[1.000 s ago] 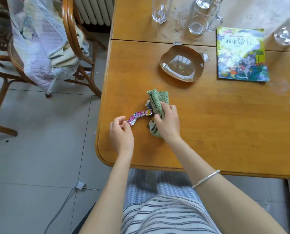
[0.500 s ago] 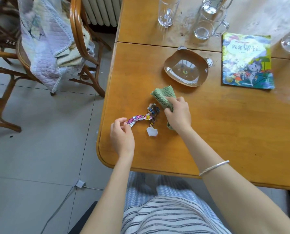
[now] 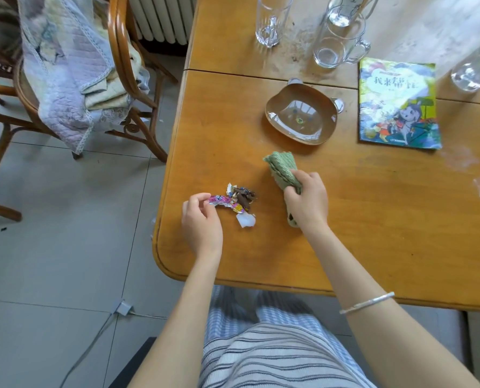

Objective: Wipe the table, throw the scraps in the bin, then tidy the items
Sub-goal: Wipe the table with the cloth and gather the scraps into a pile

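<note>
Wooden table | left fingers pinch crinkled foil wrapper | right fingers grip folded green cloth

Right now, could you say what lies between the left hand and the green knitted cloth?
The head view shows a colourful foil wrapper, dark crumpled scraps and torn white paper.

A single head-worn camera looks steeply down and forward from close above the table's near left corner, taking in floor and a chair at left.
</note>
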The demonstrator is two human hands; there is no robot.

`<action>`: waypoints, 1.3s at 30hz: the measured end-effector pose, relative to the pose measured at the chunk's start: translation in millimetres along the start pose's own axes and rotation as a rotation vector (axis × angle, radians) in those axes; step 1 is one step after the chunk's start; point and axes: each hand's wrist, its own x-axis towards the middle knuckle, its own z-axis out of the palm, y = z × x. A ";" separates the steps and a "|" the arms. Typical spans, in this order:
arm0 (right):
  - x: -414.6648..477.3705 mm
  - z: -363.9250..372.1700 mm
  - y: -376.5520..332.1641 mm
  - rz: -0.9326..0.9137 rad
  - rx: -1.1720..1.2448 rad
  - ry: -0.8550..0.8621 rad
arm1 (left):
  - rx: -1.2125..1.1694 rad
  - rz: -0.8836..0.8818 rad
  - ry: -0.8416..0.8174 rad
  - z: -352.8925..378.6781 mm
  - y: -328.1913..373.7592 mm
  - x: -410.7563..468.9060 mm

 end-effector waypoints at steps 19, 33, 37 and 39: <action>-45.5 75.8 -54.4 0.042 0.163 0.035 | 0.022 0.201 -0.052 -25.4 -20.2 41.9; -17.2 72.6 -58.8 -0.055 -0.056 -0.070 | 0.031 0.199 -0.014 -39.9 -34.7 38.3; -15.2 75.1 -65.4 -0.173 -0.084 -0.179 | 0.041 0.139 0.074 -49.0 -36.9 37.9; -14.8 71.8 -65.3 -0.184 -0.062 -0.136 | 0.047 0.114 0.108 -50.9 -35.4 37.8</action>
